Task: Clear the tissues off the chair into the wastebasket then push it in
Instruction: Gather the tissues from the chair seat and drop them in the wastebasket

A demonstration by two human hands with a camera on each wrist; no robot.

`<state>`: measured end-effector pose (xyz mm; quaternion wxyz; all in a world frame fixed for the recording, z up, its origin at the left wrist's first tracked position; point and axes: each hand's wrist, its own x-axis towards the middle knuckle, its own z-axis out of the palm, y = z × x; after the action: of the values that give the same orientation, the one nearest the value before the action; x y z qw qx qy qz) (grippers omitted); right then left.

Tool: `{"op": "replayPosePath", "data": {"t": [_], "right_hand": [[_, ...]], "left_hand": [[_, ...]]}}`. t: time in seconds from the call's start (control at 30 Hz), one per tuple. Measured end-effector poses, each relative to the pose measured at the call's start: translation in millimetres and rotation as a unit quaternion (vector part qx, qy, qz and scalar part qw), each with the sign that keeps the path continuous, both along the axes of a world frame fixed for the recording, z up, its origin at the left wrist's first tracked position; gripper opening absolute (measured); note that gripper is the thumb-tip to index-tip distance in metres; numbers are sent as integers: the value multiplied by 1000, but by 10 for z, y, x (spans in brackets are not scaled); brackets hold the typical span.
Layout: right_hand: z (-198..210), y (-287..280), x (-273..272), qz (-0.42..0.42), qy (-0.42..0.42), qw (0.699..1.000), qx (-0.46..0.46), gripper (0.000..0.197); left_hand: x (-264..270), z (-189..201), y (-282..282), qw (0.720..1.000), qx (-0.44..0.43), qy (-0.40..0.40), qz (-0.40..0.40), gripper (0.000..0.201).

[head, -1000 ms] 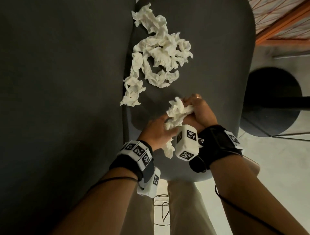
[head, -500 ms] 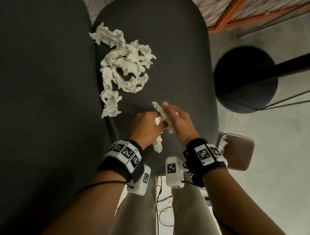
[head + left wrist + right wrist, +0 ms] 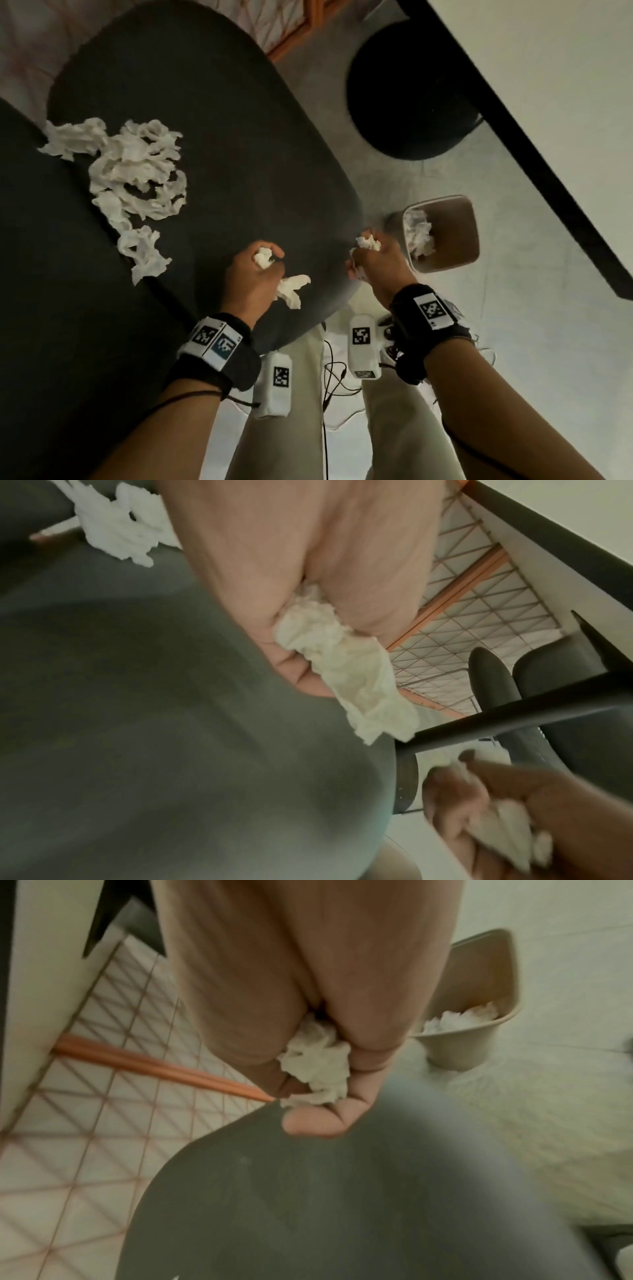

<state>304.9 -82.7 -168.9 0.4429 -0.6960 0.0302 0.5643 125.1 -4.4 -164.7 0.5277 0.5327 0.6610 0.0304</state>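
A heap of crumpled white tissues (image 3: 133, 181) lies on the dark grey chair seat (image 3: 222, 137), at its left side. My left hand (image 3: 255, 274) hovers over the seat's near edge and grips a tissue wad (image 3: 342, 669) whose tail hangs from the fist. My right hand (image 3: 375, 260) is just past the seat's right edge, fist closed round another wad (image 3: 316, 1066). The beige wastebasket (image 3: 459, 236) stands on the floor just right of that hand, with tissues (image 3: 419, 236) inside it.
A round black base (image 3: 407, 99) sits on the grey floor behind the wastebasket. A dark table edge (image 3: 534, 144) runs diagonally across the upper right. Another dark chair (image 3: 565, 696) shows in the left wrist view. My legs and cables are below the seat.
My hands have split apart, each keeping a wad of tissue. The right hand has moved rightwards off the seat to beside the wastebasket, which has come fully into view.
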Motion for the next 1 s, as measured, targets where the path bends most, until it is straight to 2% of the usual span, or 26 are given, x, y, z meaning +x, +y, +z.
{"op": "replayPosePath", "data": {"t": [0.1,0.23,0.3,0.33,0.37,0.5,0.57,0.67,0.73,0.9,1.0], "right_hand": [[30,-430,224,-13,-9,1000,-17,31],[11,-1120,500,-7,-7,1000,-25,19],[-7,-1470,617,-16,-11,1000,-18,3],[-20,-1649,679,-22,-20,999,-14,6],[-36,-1826,745,-28,-28,999,-12,12],[-80,-2450,987,-64,-76,994,-43,48],[-95,-2745,1099,-105,-98,985,-97,63],[-198,-3155,1229,-174,-63,971,-151,78],[-310,-3391,1282,-196,-50,966,-162,80],[-659,-3763,1303,-181,-64,968,-163,61],[-878,-3833,1294,-164,-83,971,-152,44]], "left_hand": [[255,24,-201,999,-15,-34,27,31],[706,113,-597,997,-16,-70,-38,22],[985,196,-837,994,-17,-81,-67,13],[1128,238,-966,993,-25,-78,-82,9],[1265,269,-1104,992,-37,-70,-97,14],[1757,312,-1702,982,-31,-21,-184,55],[1981,322,-2025,970,-11,-17,-242,61],[2258,277,-2476,954,-21,-29,-297,64],[2391,209,-2721,933,-17,5,-360,66],[2552,-178,-3077,840,-20,112,-531,66],[2551,-619,-3042,810,-31,127,-571,35]]}}
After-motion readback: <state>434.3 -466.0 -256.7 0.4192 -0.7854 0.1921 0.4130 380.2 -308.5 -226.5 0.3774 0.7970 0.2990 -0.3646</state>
